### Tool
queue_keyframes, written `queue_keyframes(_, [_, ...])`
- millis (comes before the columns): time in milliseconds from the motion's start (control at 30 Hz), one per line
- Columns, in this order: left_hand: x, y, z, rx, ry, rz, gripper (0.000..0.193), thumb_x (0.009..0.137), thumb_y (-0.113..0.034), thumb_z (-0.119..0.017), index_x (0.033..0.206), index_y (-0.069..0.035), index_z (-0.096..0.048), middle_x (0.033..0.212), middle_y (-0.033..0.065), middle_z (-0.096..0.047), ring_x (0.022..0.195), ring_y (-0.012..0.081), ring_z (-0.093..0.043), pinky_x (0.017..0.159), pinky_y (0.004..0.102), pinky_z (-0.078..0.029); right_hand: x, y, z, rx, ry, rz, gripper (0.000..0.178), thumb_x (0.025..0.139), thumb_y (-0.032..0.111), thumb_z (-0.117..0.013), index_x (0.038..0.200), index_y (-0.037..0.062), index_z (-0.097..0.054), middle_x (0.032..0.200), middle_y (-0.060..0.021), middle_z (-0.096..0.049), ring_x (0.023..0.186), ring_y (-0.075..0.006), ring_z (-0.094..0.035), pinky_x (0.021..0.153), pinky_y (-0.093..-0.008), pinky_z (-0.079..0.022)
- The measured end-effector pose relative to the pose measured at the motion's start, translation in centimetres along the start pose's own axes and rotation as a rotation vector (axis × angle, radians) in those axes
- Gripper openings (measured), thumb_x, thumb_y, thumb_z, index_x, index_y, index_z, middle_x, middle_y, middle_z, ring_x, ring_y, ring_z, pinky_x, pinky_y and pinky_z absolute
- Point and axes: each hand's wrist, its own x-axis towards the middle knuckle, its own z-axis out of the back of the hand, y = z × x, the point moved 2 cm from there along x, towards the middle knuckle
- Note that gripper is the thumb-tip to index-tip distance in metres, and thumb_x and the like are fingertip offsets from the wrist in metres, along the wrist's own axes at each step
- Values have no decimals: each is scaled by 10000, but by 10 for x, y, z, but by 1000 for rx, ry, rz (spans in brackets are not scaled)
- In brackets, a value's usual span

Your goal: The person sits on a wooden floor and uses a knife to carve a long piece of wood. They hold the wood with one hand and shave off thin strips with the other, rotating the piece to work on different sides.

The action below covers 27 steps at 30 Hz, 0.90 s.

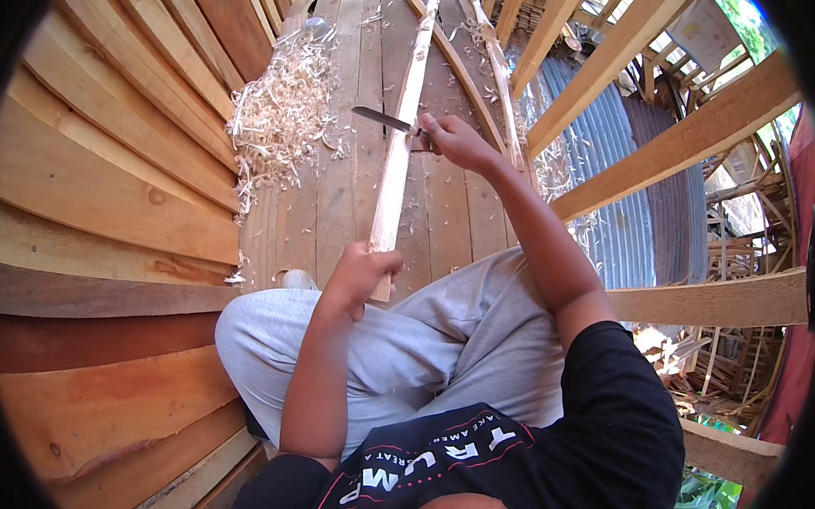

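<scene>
My left hand (368, 276) is wrapped round the near end of a long pale wooden pole (395, 177), just above my bent knee. The pole runs away from me along the plank floor, its bark stripped to light wood. In my right hand (449, 140) is the handle of a knife (382, 119). Its dark blade points left and lies across the pole around the middle; whether the edge bites into the wood cannot be made out.
Curled wood shavings (282, 113) are heaped at the left on the plank floor (337, 197). Stacked boards (129, 165) form a wall on my left. A second pole (497, 72) and a thin brown stick (457, 66) lie to the right, beside slanting timber rails (671, 143). Corrugated sheets (594, 144) lie beyond.
</scene>
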Motion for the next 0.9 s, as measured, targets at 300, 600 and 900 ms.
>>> queue_keyframes(300, [-1,-3,-7,20,39,-10,141,737,-118,-622,821,-14,-579,666,34,-542,492,108,-521,420,278,-436,-31,25,15,-188,19,327,581,957,517,-427,808,9,-664,734,-225,-632,734,-410,-615,692,-461,-465])
queue_keyframes(600, [-1,-2,-10,67,41,-24,140,751,-126,-612,823,-13,-571,661,33,-533,491,115,-519,422,293,-439,-23,17,6,-274,-284,141,556,912,558,-491,809,44,-677,764,-183,-659,728,-376,-640,648,-453,-481])
queue_keyframes(900, [-2,0,-10,56,-11,-23,98,727,-89,-622,743,2,-590,614,45,-550,480,125,-535,425,272,-423,-29,28,0,-331,-147,52,664,864,668,-479,774,54,-713,692,-169,-656,653,-371,-638,620,-441,-488])
